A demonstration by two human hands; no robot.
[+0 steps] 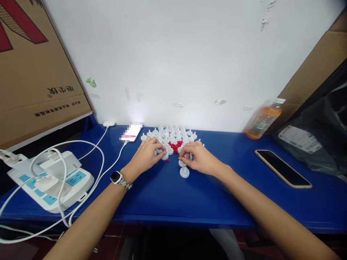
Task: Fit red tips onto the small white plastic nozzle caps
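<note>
A cluster of several small white round plastic caps [173,133] lies on the blue table [168,195] against the wall, with a small heap of tiny red pieces [175,146] in front of it. My left hand [146,154], a watch on its wrist, pinches one white cap [165,156] at the heap's left edge. My right hand [197,157] has its fingers closed around another white cap [189,156] just right of the red heap. Two more white caps [184,172] lie loose below my right hand. One red piece [167,160] lies apart.
A white power strip [51,180] with plugs and white cables sits at the left. A charging phone [132,132] lies behind my left hand. A dark phone [282,168], an orange drink bottle [262,121] and a black bag [320,137] stand at the right. Cardboard boxes [35,72] flank both sides.
</note>
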